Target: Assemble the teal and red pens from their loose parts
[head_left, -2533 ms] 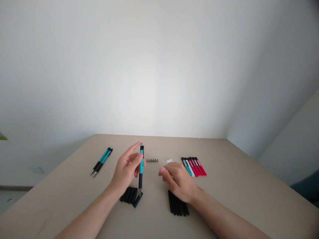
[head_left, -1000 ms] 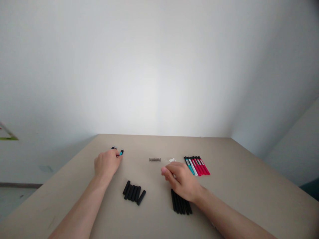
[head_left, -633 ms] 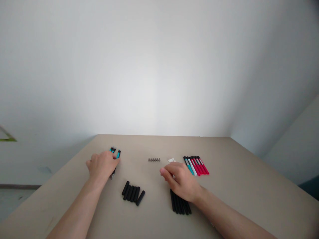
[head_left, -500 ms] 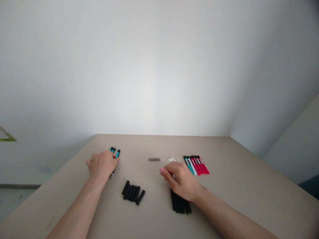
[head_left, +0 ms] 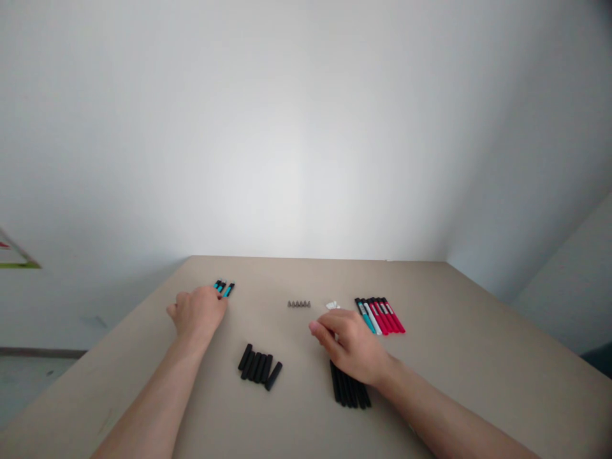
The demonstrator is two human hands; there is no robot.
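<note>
My left hand (head_left: 198, 312) is closed with its fingers curled down at the far left, on a teal-and-black pen (head_left: 229, 290). Two more teal-and-black pens (head_left: 218, 285) show just beyond its knuckles. My right hand (head_left: 351, 341) hovers over the upper ends of several long black tubes (head_left: 350, 390), partly covering them. Its thumb and fingers are pinched together, and what lies between them, if anything, is hidden. Small white pieces (head_left: 333, 305) peek out past its knuckles.
Several short black tubes (head_left: 258, 366) lie between my hands. A row of small metal cone-shaped tips (head_left: 299, 304) sits farther back. Teal, white and red pen barrels (head_left: 380, 315) with black ends lie at the right. A white wall (head_left: 306, 159) stands behind the beige table (head_left: 306, 421).
The view has shifted slightly. The dark pen tip that showed below my left hand is now out of sight. My right hand has stayed nearly in place.
</note>
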